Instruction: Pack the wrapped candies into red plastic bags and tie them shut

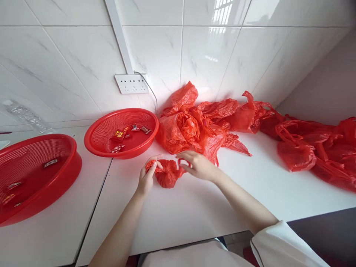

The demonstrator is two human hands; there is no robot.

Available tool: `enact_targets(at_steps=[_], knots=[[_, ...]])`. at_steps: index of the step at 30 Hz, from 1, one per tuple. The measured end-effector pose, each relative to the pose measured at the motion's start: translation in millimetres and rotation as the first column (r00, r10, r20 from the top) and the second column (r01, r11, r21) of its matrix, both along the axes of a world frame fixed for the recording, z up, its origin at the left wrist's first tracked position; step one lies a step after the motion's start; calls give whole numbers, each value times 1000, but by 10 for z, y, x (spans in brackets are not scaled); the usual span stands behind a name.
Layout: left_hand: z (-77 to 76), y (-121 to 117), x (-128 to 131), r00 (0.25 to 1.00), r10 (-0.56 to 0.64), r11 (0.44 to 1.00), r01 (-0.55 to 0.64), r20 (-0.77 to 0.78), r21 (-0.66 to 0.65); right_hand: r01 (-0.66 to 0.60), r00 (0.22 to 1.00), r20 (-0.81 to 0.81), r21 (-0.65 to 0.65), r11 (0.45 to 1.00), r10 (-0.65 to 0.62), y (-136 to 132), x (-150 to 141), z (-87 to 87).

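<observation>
A small red plastic bag [167, 178], bunched up, sits on the white table between my two hands. My left hand [146, 178] is closed around one gathered end of it, thumb on top. On the other side, my right hand [196, 165] has its fingers curled at the bag's other end, around a loop of the red plastic. What lies inside the bag cannot be made out. Just beyond my hands rests a large heap of crumpled red plastic bags [191, 126].
A red plastic basket [96, 137] with several small wrapped packets stands behind my left hand. Another red basket [69, 174] with packets is at far left, near a clear bottle [26, 115]. More red bags [297, 152] lie at right. A power strip [132, 84] is on the tiled wall.
</observation>
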State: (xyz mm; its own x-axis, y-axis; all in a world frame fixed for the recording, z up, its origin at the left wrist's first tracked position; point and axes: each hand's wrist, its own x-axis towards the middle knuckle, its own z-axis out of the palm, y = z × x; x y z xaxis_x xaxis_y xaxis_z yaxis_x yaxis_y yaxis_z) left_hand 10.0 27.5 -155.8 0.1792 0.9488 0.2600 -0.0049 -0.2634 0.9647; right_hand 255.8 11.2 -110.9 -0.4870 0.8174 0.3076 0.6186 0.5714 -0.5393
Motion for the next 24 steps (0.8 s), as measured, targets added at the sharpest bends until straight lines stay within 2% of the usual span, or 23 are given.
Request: enact_targets(at_steps=[2, 4, 7, 9, 11, 12, 14, 15, 16, 18, 19, 20, 22, 23, 24], knots=[[2, -43, 45, 998, -51, 999, 52, -23, 12, -62, 996, -61, -9, 998, 62, -66, -189, -4], [8, -76, 66, 994, -99, 995, 100, -52, 17, -85, 996, -18, -40, 996, 84, -100, -305, -48], [2, -81, 51, 989, -119, 993, 118, -87, -15, -106, 994, -7, -103, 989, 106, -98, -212, -58], [-9, -50, 17, 994, -84, 996, 81, -76, -46, -53, 996, -74, -160, 986, 42, -95, 50, 51], [-19, -5, -23, 998, -17, 998, 13, -56, -62, 123, 985, -88, -242, 962, -148, -120, 448, 252], [-22, 16, -40, 999, 18, 997, -21, -51, -68, 268, 955, -46, -299, 916, -294, -144, 689, 372], [-22, 48, -62, 996, 72, 993, -76, -47, -86, 439, 887, 9, -330, 836, -462, -208, 1237, 612], [-20, 56, -66, 995, 88, 991, -93, -47, -97, 592, 789, 54, -332, 734, -612, -242, 1537, 717], [-16, 58, -65, 994, 96, 989, -101, -49, -107, 767, 621, 77, -262, 585, -780, -274, 1847, 804], [-4, 47, -50, 994, 96, 986, -103, -56, -128, 917, 389, 73, -128, 378, -918, -323, 2459, 912], [3, 38, -38, 994, 91, 986, -98, -58, -138, 971, 236, 29, -38, 235, -971, -339, 2738, 930], [10, 29, -26, 995, 81, 985, -89, -60, -145, 993, 116, -20, 15, 116, -993, -348, 2981, 925], [20, 11, -3, 996, 52, 987, -62, -67, -151, 997, -34, -80, 69, -40, -996, -346, 3315, 847], [21, 4, 6, 997, 33, 988, -44, -73, -149, 993, -71, -90, 90, -80, -993, -332, 3392, 777], [20, -1, 13, 996, 12, 989, -24, -83, -146, 990, -77, -83, 114, -86, -994, -308, 3409, 687]])
